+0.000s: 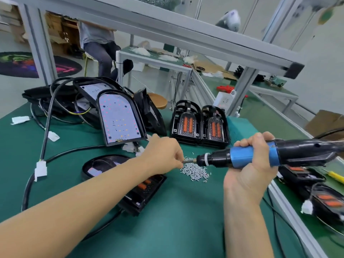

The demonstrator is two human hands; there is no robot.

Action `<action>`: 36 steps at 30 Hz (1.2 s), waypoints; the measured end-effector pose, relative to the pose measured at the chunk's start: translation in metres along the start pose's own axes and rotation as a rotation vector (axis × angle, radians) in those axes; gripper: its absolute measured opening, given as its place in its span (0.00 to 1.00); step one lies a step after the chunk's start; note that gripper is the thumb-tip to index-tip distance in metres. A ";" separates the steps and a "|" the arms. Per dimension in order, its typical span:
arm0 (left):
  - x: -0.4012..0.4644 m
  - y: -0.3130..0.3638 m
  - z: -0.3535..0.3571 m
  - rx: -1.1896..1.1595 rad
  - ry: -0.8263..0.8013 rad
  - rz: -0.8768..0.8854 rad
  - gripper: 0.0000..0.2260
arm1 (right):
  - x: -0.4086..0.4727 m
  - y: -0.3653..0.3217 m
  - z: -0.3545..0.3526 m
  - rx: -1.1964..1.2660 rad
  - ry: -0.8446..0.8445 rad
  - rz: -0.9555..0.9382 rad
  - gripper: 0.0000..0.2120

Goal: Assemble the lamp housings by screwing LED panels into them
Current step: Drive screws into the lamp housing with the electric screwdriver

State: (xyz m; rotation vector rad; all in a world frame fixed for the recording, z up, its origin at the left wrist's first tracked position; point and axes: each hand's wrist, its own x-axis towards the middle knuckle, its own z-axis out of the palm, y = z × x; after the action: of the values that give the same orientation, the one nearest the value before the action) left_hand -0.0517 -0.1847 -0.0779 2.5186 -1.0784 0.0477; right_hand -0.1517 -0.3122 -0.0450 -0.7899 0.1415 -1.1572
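Loading a screw: the left hand [163,153] pinches one at the electric screwdriver [260,154] tip, right hand [255,161] wrapped round its barrel, above the screw pile [195,170]; the lamp housing [122,183] waits near-left on the table [176,220].

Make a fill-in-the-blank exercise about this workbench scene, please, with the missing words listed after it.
1. The right hand grips an electric screwdriver whose middle section is ____.
2. The left hand pinches at the tip of the screwdriver, just above a pile of silver ____.
3. The bench is covered with a ____ mat.
4. The LED panel leaning in its black housing has a ____ face.

Missing words: blue; screws; green; white
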 end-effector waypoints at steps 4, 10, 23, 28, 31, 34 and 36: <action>0.019 0.004 0.013 0.127 -0.080 0.070 0.04 | 0.012 0.004 -0.017 -0.039 0.049 -0.027 0.11; 0.031 0.008 0.034 0.356 -0.227 0.143 0.06 | 0.019 0.014 -0.034 -0.095 0.090 -0.014 0.11; 0.009 0.000 -0.012 0.126 -0.067 0.030 0.07 | 0.003 0.001 -0.011 0.014 -0.037 0.143 0.10; -0.062 -0.025 -0.048 -0.281 0.165 -0.162 0.06 | -0.018 -0.010 0.011 0.119 -0.173 0.294 0.09; -0.119 -0.035 -0.053 -0.497 0.189 -0.133 0.12 | -0.035 -0.011 0.020 0.130 -0.273 0.365 0.09; -0.160 -0.038 -0.043 -0.428 0.166 -0.025 0.18 | -0.049 -0.009 0.026 0.086 -0.377 0.389 0.10; -0.171 -0.044 -0.030 -0.371 0.136 -0.002 0.23 | -0.056 -0.008 0.029 0.049 -0.434 0.394 0.11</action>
State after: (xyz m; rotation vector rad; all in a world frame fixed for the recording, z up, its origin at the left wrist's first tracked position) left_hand -0.1374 -0.0288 -0.0972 2.1517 -0.9335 0.0155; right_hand -0.1676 -0.2514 -0.0349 -0.9047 -0.0901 -0.5998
